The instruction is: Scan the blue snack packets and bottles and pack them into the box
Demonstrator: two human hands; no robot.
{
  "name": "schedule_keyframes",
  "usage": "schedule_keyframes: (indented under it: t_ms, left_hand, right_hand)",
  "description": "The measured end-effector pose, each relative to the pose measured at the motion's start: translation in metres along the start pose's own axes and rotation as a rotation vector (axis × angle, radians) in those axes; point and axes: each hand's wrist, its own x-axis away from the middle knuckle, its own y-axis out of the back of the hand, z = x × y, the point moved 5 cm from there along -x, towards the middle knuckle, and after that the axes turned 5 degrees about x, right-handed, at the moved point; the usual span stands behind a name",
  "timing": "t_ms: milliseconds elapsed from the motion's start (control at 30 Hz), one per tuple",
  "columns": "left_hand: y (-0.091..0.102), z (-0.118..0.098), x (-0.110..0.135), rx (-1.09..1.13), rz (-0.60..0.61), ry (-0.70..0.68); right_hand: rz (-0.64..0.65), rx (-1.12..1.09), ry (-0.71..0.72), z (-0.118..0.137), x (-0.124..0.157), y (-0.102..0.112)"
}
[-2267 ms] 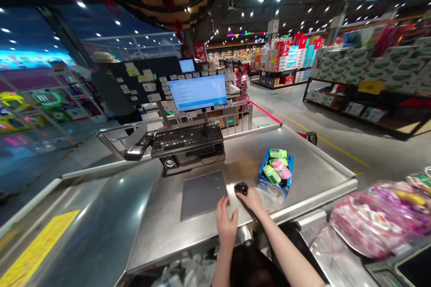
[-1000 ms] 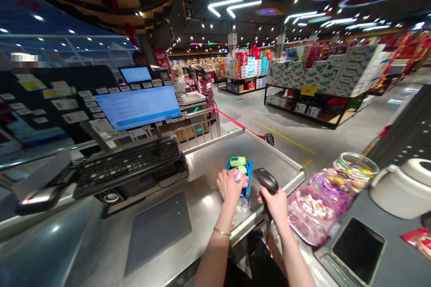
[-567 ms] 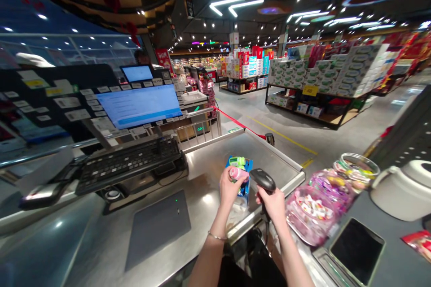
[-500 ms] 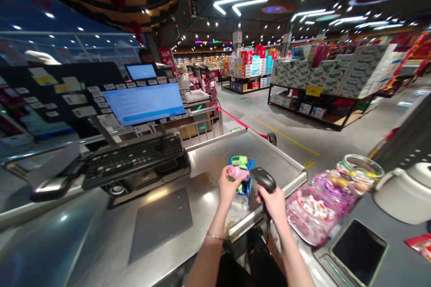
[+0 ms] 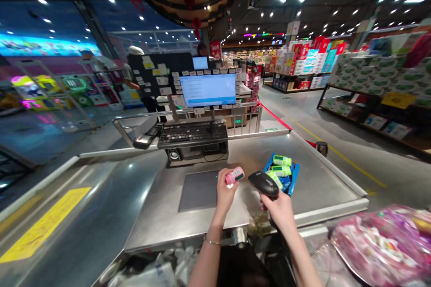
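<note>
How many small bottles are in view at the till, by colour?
green bottles in the blue tray: 3
pink bottle in the left hand: 1
Total: 4

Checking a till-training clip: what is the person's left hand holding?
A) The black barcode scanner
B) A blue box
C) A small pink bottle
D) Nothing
C: the left hand grips a small pink bottle, while the black barcode scanner is in the right hand.

Two hands (image 5: 225, 195) (image 5: 279, 213), one barcode scanner (image 5: 263, 184), one pink bottle (image 5: 235, 176), three green bottles (image 5: 281, 170)
</note>
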Motion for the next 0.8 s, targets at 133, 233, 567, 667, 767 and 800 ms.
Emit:
schedule_keyframes:
  t_ms: [133, 233, 567, 667, 767, 800]
  left_hand:
    - [0.040, -0.003, 0.001, -0.132, -0.059, -0.100]
    - [0.060, -0.001, 0.003, -0.189, -0.084, -0.144]
    - [0.082, 0.021, 0.006, -0.233, -0.080, -0.168]
    - [0.082, 0.021, 0.007, -0.216, -0.094, -0.182]
    - [0.082, 0.021, 0.007, -0.203, -0.088, -0.189]
    - [0.082, 0.021, 0.007, -0.201, -0.087, -0.189]
  right_hand:
    - [0.084, 0.081, 0.092, 0.024, 0.015, -0.028]
    - [0.126, 0.132, 0.130, 0.033, 0.022, -0.043]
    - [0.160, 0.235, 0.191, 0.040, 0.027, -0.068]
    - [0.195, 0.278, 0.172, 0.040, 0.028, -0.069]
    - [0.215, 0.300, 0.146, 0.039, 0.029, -0.068]
    - [0.217, 0.302, 0.140, 0.039, 0.029, -0.068]
